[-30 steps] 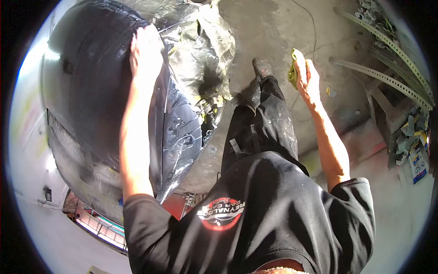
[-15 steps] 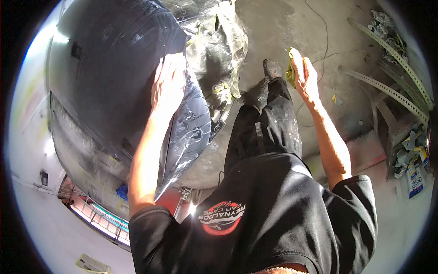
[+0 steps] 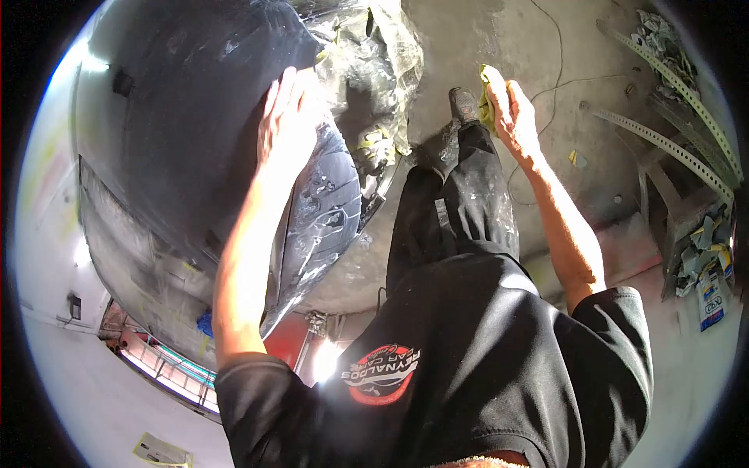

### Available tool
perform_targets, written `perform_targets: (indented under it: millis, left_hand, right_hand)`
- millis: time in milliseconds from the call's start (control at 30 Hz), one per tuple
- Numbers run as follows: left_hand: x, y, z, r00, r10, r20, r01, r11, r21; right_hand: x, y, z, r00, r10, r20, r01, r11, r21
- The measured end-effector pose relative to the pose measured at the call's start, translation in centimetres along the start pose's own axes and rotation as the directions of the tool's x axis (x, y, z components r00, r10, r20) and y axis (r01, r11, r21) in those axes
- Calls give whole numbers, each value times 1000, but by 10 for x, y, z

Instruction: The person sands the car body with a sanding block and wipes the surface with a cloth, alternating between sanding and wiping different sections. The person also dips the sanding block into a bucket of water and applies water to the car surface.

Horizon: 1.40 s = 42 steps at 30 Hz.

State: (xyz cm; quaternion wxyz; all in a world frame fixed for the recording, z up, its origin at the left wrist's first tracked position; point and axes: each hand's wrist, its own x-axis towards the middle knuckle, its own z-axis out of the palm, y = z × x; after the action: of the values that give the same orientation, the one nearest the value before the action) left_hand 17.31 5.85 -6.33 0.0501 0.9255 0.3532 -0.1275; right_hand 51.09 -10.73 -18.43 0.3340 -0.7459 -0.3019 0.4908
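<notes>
My left hand (image 3: pixel 287 125) lies with its fingers stretched out on a dark, dull car body panel (image 3: pixel 187 101), near the panel's edge. Dust-like pale smudges and streaks mark the dark surface, and the side face (image 3: pixel 324 199) below the edge catches bright light. Out to the right, over the floor, my right hand (image 3: pixel 515 125) is closed around a crumpled yellow-green cloth (image 3: pixel 488 100). That cloth is partly hidden by the fingers and touches nothing else that I can make out.
Crumpled clear plastic sheeting (image 3: pixel 374 70) hangs beside the panel. A thin cable (image 3: pixel 560 54) winds across the concrete floor (image 3: pixel 460 39). Perforated metal strips (image 3: pixel 671 148) and a rack with scraps (image 3: pixel 702 249) stand at the right. My shoe (image 3: pixel 463 105) is between the sheeting and cloth.
My left hand has slid a little farther forward along the panel, still flat. My right hand with the cloth appears slightly higher and more to the left, as the view also shifted slightly.
</notes>
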Motion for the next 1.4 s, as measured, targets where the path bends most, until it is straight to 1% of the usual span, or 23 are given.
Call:
perform_targets:
  millis: [33,133,200,233,267,333,400,433,467,533,600,633,700,733,800,867,933,1000,1067,1133,1167,1200,1400]
  left_hand:
    - [20,-4,8,994,-87,-59,78,987,-142]
    - [93,-6,-8,963,-179,201,195,979,-61]
    - [115,-35,-2,978,90,187,-99,994,42]
    - [103,-33,-13,980,-191,64,198,852,-484]
    - [99,-21,-41,909,-409,81,370,702,-609]
    - [64,-40,-35,885,-410,-222,31,528,-849]
    - [21,-8,-39,715,-699,3,86,83,-993]
    - [3,18,-49,698,-716,34,30,-18,-999]
    - [-15,43,-58,700,-714,-4,174,176,-969]
    - [-52,81,-51,570,-745,347,46,-392,-919]
    - [-88,95,-57,739,-611,285,-191,-595,-781]
    - [-108,99,-47,751,-607,259,-354,-701,-619]
    - [-135,93,-60,727,-549,412,-349,-813,-467]
    - [-144,93,-62,716,-575,396,-369,-794,-484]
    - [-163,89,-57,521,-622,584,-271,-770,-578]
    - [-184,84,-50,576,-638,511,28,-609,-793]
    - [-185,77,-68,663,-528,531,450,-285,-846]
    - [-170,79,-97,768,-407,495,554,31,-832]
    - [-168,78,-92,925,-295,241,371,550,-749]
    - [-174,74,-92,946,-207,251,324,667,-671]
    - [-179,73,-91,953,-166,255,294,720,-629]
    - [-187,74,-90,958,-132,253,269,717,-643]
    - [-229,69,-82,980,-195,34,161,688,-707]
  right_hand:
    - [0,-1,3,1000,0,-12,0,1000,-8]
    - [-4,-10,3,1000,-3,-19,3,1000,-6]
    - [0,-29,3,1000,-16,1,16,998,67]
    - [-3,-40,4,1000,-11,16,8,991,135]
    - [-7,-50,7,999,-4,34,-4,979,205]
    - [-11,-67,22,999,-44,-24,48,981,190]
    - [-27,-88,47,969,-241,-46,245,961,125]
    - [-40,-107,60,966,-257,36,248,955,161]
    - [-56,-128,74,954,-274,120,248,949,195]
    - [-89,-164,112,828,-517,217,475,852,219]
    - [-126,-200,137,701,-683,206,575,712,404]
    - [-143,-202,151,650,-716,253,636,696,334]
    - [-156,-208,152,535,-730,425,730,653,203]
    - [-149,-207,147,548,-682,485,534,731,425]
    - [-136,-214,119,672,-453,586,237,881,409]
    - [-118,-195,122,698,-555,452,551,820,156]
    - [-108,-182,126,511,-605,611,765,644,-3]
    - [-115,-173,128,350,-595,724,718,666,201]
    - [-129,-173,132,339,-389,857,590,797,128]
    - [-146,-190,129,340,-225,913,544,839,4]
    - [-149,-174,133,313,-281,907,515,853,87]
    - [-154,-185,129,265,-104,959,312,950,17]
    - [-181,-167,151,365,-295,883,76,955,287]
